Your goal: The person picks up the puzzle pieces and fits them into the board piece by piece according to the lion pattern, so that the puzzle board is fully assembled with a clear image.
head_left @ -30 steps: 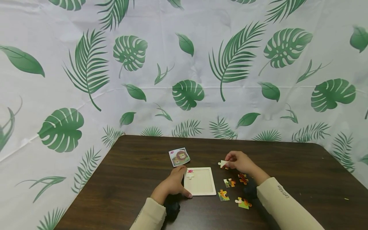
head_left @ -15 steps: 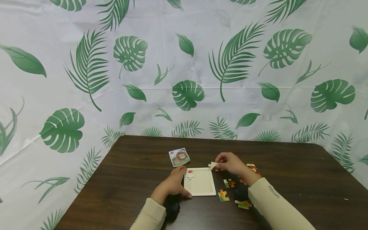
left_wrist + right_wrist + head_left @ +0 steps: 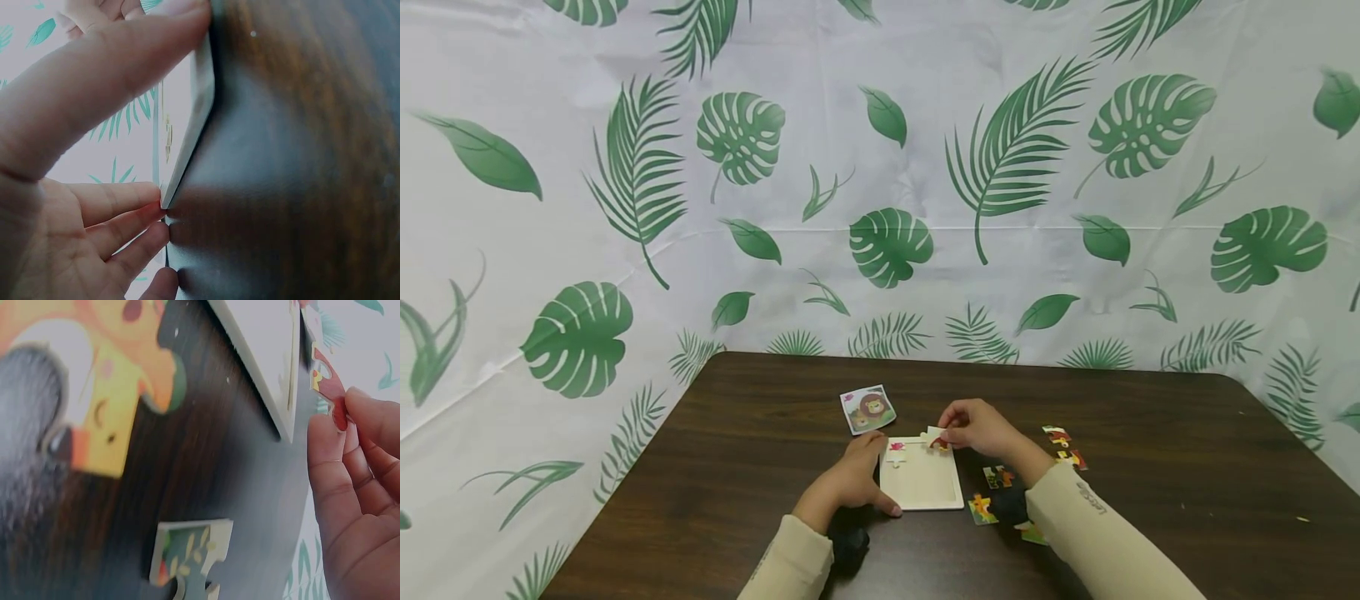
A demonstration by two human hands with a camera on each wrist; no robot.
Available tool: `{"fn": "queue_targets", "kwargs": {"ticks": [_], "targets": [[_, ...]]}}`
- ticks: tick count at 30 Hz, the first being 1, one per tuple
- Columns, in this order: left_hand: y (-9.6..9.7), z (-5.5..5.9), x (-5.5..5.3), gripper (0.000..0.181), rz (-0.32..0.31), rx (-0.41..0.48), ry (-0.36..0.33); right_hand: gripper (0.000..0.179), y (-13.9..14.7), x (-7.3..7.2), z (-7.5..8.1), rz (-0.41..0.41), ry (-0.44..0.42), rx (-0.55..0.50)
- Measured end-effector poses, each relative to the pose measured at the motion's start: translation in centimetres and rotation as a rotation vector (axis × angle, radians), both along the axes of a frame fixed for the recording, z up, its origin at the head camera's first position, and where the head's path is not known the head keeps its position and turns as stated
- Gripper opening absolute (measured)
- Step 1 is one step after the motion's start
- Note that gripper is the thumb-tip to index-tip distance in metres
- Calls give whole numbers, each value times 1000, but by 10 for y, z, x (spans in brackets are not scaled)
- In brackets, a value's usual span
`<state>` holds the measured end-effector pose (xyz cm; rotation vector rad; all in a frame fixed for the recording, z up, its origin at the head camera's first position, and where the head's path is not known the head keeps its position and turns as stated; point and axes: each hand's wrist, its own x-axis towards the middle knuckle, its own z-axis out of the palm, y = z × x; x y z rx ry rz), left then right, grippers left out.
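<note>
One right hand (image 3: 983, 427): is pinching a puzzle piece (image 3: 936, 437) — over the wooden tray (image 3: 923, 486)
Left hand (image 3: 852, 475): is gripping the tray's left side

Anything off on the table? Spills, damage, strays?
A stray yellowish speck on the table, far right in head view, away from the loose puzzle pieces; too small to identify. The lion card lies askew to the tray. No spill visible.

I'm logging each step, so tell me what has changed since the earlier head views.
The right hand has moved left, carrying the pinched puzzle piece from right of the tray to its upper right corner; nothing was newly gripped or released. The left hand, the tray, the lion card and the pink-printed piece inside stayed put.
</note>
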<state>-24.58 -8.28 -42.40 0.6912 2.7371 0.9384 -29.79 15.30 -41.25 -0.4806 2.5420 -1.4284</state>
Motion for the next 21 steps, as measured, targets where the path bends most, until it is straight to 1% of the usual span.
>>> {"fn": "queue_targets", "kwargs": {"ticks": [7,13,21], "targets": [[0,-1,-1,92,-18,5,40,6,-7,1,3,24,6,15],[0,1,-1,92,-12,7,20,6,-15,1,5,35,23,32],[0,1,0,91,-8,22,9,5,-21,-2,-1,63,32,17]]}}
